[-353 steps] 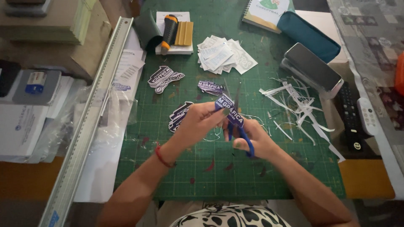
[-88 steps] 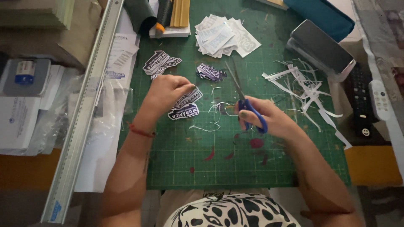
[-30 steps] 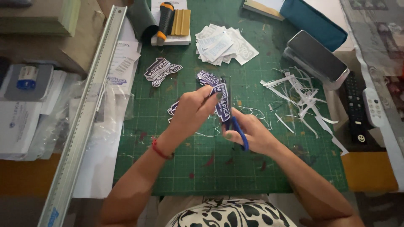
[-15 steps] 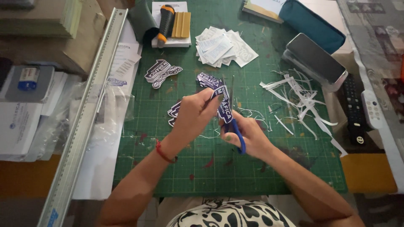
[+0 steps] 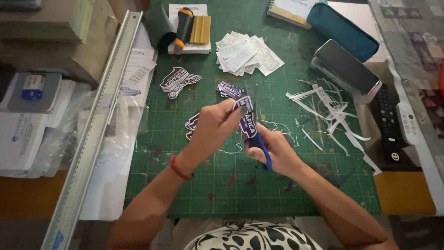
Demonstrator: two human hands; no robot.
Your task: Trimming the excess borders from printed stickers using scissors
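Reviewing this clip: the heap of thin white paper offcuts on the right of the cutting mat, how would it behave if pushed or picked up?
The white paper strips look very light and floppy: thin, curling slivers lying loosely crossed. Pushed, they would probably scatter or slide over the green cutting mat rather than move together. Lifted, single strips would likely droop and snag each other.

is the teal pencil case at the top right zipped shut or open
Cannot tell: the teal pencil case lies flat past the green cutting mat, its zip not visible.

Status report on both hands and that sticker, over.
Left hand pinching the dark sticker. Right hand gripping blue scissors, cutting its edge. White paper strips lie to the right, clear.
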